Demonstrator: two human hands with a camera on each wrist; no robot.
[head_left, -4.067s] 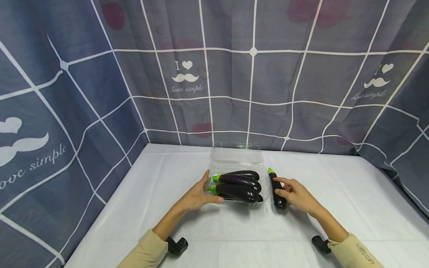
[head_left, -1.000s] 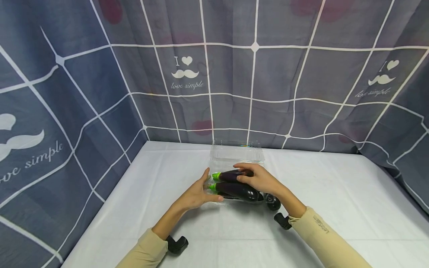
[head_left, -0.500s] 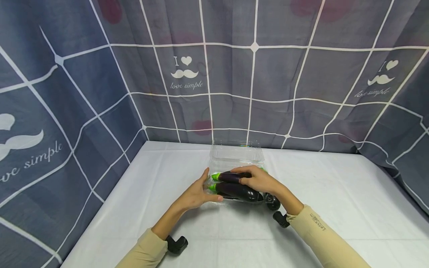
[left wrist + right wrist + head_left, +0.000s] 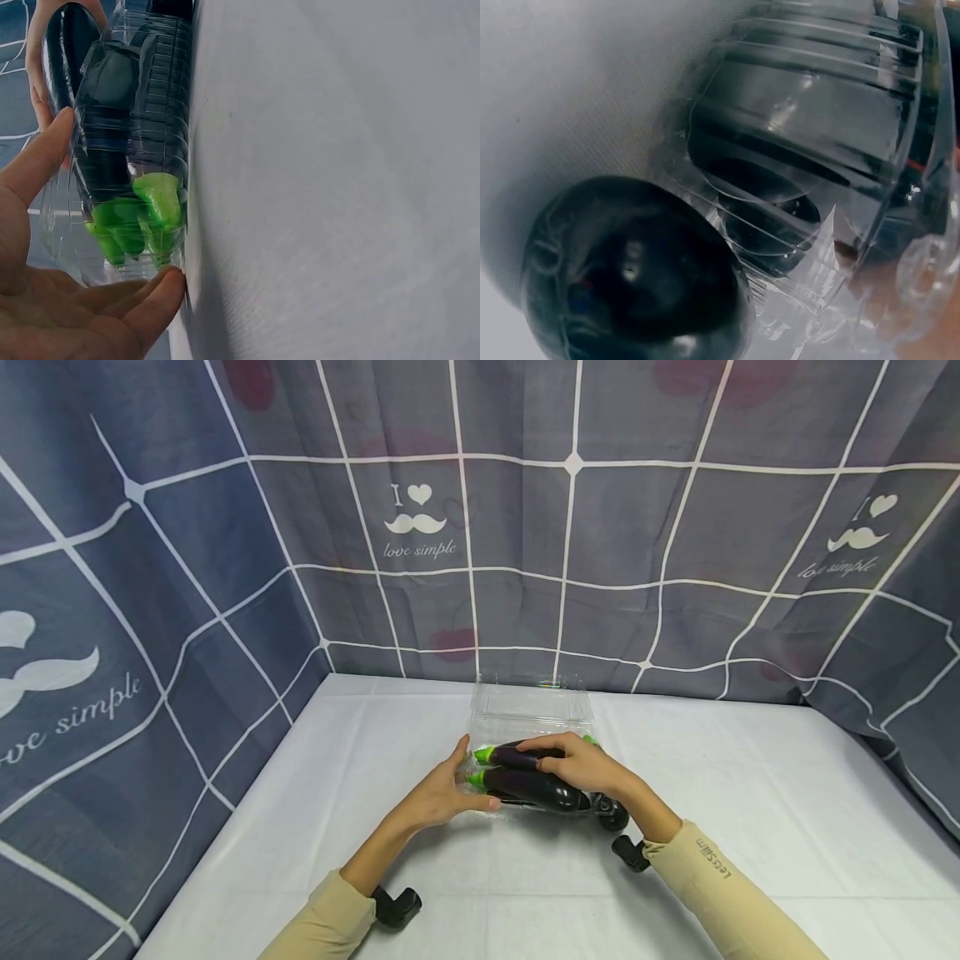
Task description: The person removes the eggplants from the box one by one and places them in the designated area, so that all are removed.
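Note:
A clear plastic box (image 4: 480,731) with its lid (image 4: 531,703) folded back holds several dark purple eggplants with green stems. My left hand (image 4: 435,793) spans the box's left end, its fingers spread and fairly straight; the left wrist view shows fingertips (image 4: 174,279) right at the ribbed wall. From above, my right hand (image 4: 581,764) grips the upper eggplant (image 4: 513,756) among those in the box, thumb in front and fingers over the back. Another eggplant (image 4: 532,787) lies nearer the front of the box. A loose eggplant (image 4: 612,814) lies outside along the right end, partly hidden under my right wrist.
White cloth (image 4: 750,810) covers the table, with its far edge just behind the lid. Grey checked curtains (image 4: 525,527) stand at the back and both sides. Black wrist mounts (image 4: 397,908) hang below each sleeve.
My right hand has left the loose eggplant and moved left over the box onto the eggplants. Over the last second it has barely shifted; the left hand has stayed at the box's end.

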